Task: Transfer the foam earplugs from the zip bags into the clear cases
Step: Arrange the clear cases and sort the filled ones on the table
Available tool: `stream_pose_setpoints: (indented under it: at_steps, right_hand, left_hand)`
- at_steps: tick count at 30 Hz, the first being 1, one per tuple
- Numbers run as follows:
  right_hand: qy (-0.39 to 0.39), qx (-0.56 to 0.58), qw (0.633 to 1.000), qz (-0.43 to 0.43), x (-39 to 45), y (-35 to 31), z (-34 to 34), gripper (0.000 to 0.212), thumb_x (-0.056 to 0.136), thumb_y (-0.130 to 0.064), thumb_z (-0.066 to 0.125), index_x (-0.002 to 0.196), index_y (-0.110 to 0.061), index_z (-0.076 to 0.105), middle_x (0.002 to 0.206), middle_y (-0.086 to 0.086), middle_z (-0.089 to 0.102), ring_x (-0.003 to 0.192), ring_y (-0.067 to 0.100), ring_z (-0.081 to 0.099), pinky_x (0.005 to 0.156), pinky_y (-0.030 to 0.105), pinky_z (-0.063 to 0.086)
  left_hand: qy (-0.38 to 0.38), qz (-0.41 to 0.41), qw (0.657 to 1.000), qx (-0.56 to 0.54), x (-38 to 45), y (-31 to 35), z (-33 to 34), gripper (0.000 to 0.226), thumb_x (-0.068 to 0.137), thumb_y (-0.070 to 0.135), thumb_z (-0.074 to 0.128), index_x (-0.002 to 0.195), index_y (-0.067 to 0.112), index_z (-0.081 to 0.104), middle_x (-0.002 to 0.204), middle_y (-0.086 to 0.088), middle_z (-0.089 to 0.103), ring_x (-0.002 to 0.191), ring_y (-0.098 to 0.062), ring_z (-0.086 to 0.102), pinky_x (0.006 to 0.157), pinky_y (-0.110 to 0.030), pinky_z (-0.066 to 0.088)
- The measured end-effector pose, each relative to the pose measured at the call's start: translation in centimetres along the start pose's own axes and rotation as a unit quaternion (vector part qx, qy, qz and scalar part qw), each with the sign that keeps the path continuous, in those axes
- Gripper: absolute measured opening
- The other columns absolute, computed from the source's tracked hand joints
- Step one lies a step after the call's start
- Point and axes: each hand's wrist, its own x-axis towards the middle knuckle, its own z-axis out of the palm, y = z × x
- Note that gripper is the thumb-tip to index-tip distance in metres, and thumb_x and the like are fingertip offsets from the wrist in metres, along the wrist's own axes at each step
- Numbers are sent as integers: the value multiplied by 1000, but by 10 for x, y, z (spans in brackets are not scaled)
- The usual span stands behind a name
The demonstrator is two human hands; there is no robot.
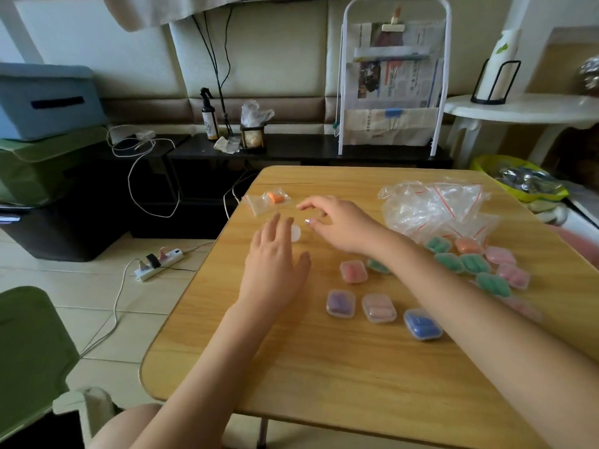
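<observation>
Landmark: zip bag w/ orange earplugs inside, flat on table near far-left edge. Just nearer than bag: small clear case, apparently empty, partly hidden under left hand. Left fingers straight, spread, palm down over case; touching or hovering, can't tell. Right hand just right of bag, fingers loosely curled, thumb and forefinger apart, nothing held. Further right of bag: heap of emptied bags; nearer and to right, filled cases, well apart.

Risks, as judgement:
- Bag close to table edge; careless swipe → bag onto floor.
- Slick film, small seal; poor pinch → earplugs popping out, rolling off.
- Light case under flat palm → skidding away or lid snapping shut before loading.
- Right forearm low over filled cases → knocking some.
</observation>
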Motion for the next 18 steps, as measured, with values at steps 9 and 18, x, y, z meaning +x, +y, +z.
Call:
stream_pose_setpoints:
  at_steps: [9, 18]
  right_hand:
    - [-87, -149, 984, 34, 123, 5, 49, 54, 99, -15, 39, 148, -35, 29, 159, -7, 17, 143, 25, 25, 110, 43, 33]
    - [19, -105, 994, 8, 106, 18, 43, 21, 92, -8, 57, 98, -19, 73, 104, 1, 69, 95, 20, 62, 83, 31, 50]
  left_hand:
    - [-102, 18, 987, 127, 32, -29, 11, 62, 98, 51, 31, 152, 27, 10, 160, 7, 4, 147, -23, -4, 118, -46, 3]
    - [-81, 30, 996, 0, 25, -13, 4, 24, 98, 26, 40, 112, 13, 55, 107, -4, 62, 97, -27, 57, 83, -38, 45]
